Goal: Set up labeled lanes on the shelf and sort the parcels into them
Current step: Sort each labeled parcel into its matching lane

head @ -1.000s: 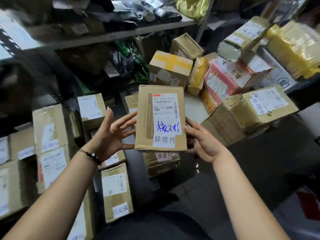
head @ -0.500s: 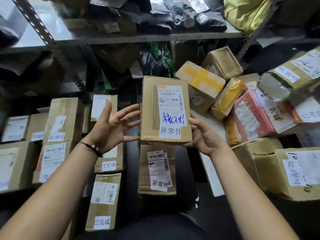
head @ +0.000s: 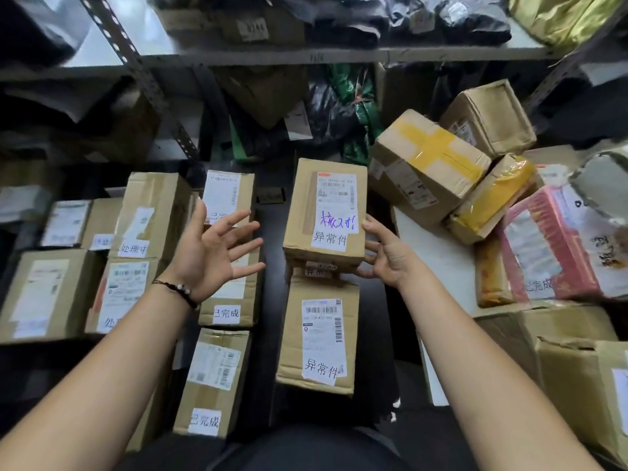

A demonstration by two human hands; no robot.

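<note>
A brown parcel (head: pixel 306 212) with a shipping label, blue handwriting and a white "异常件" sticker sits low over the dark shelf (head: pixel 268 334), in the middle lane. My right hand (head: pixel 390 256) grips its lower right corner, thumb on the side, fingers underneath. Its near edge lies over a partly hidden labelled box (head: pixel 319 268). In front lies another "异常件" parcel (head: pixel 316 338). My left hand (head: pixel 210 253) hovers open to the left, fingers spread, touching nothing. Parcels marked "已完成" (head: pixel 214 379) form the lane left of centre; "处理中" parcels (head: pixel 149 212) stand further left.
A loose pile at the right holds a yellow-taped box (head: pixel 424 164), a yellow-wrapped packet (head: pixel 492 198) and a pink parcel (head: pixel 550 246). A slotted metal upright (head: pixel 136 69) and an upper shelf board (head: pixel 306 56) with dark bags close in above.
The parcel has gone forward and down into the middle lane. My left hand has come off its left side and now stands apart; my right hand keeps its hold.
</note>
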